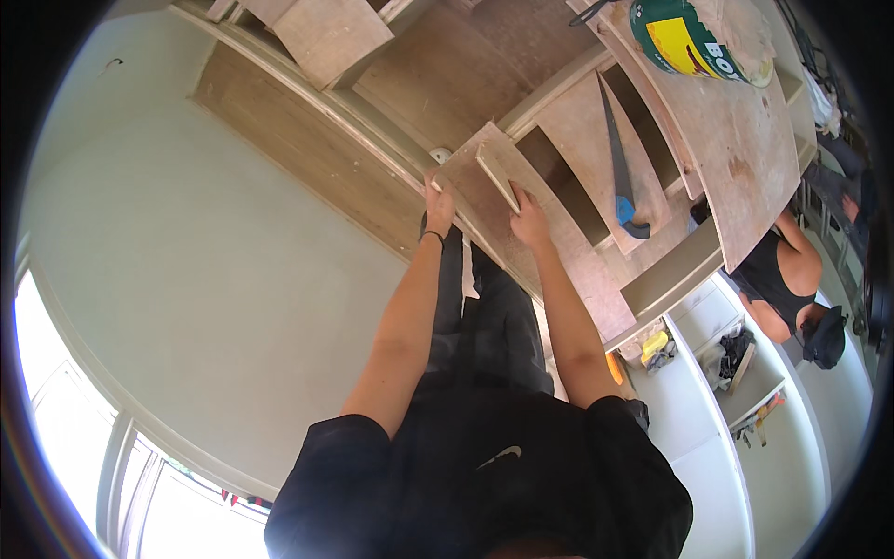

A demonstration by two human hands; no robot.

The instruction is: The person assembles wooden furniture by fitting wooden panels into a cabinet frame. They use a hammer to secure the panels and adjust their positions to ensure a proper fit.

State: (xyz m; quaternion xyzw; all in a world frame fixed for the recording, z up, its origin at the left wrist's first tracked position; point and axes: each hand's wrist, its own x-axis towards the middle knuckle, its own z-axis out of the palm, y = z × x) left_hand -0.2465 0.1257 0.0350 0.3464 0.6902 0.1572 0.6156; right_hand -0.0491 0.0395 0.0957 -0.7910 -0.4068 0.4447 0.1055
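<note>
My right hand [529, 220] is closed on a short, narrow wooden strip [496, 175], tilted over a plywood board [549, 214]. That board lies across the top of a wooden cabinet frame. At the board's near left corner, my left hand [439, 203] has its fingers closed round the edge; what lies under the fingers is partly hidden. To the right of my right hand, a handsaw [617, 154] with a blue and black handle rests on another plywood piece [577, 121].
A green and yellow bucket [684, 42] stands on a larger plywood sheet [745, 158] at the far right. Below it, a person in a black top [778, 275] bends beside white shelves [708, 419] holding loose items. A pale wall [233, 279] fills the left.
</note>
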